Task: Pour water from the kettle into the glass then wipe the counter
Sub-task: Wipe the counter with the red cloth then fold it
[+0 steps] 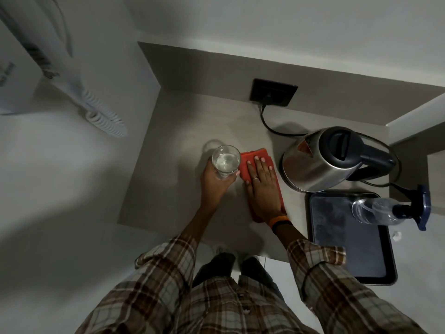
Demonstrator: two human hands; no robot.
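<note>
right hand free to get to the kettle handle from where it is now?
Probably yes. The right hand lies flat on the red cloth, holding nothing, just left of the kettle. The handle sits on the kettle's far right side, so it must reach over or around the body; nothing else blocks.

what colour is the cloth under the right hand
Orange-red. The cloth lies flat under the right hand, seen best in the head view.

glass (225, 162) left of cloth (261, 175) | kettle (334, 160) right of cloth | tray (349, 239) before kettle
</note>
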